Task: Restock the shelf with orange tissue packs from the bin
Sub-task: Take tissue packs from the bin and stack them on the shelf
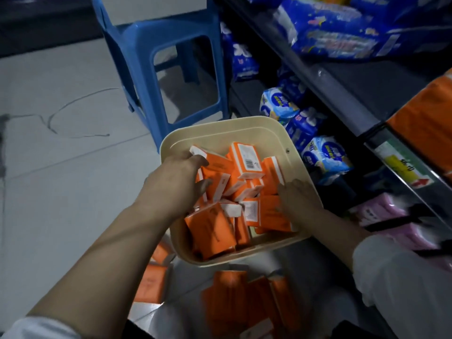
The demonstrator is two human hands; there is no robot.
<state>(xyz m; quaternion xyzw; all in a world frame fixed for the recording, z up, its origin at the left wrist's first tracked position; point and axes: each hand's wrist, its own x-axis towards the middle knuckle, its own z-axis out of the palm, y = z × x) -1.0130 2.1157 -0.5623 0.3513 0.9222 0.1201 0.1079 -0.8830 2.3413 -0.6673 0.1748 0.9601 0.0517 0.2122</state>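
Note:
A cream square bin (247,126) stands on the floor, filled with several orange tissue packs (212,231) lying jumbled. My left hand (176,177) reaches into the bin's left side, its fingers curled over packs near the far left corner. My right hand (297,199) rests palm down on packs at the bin's right side, fingers spread. The dark shelf (342,94) runs along the right, with a large orange pack (425,123) on its upper level. Whether either hand has a firm hold on a pack is not clear.
A blue plastic stool (151,69) stands just beyond the bin. More orange packs (244,302) lie on the floor in front of the bin. Blue packaged goods (327,155) fill the lower shelf, pink packs (391,216) sit nearer me, and a price tag (401,167) marks the shelf edge.

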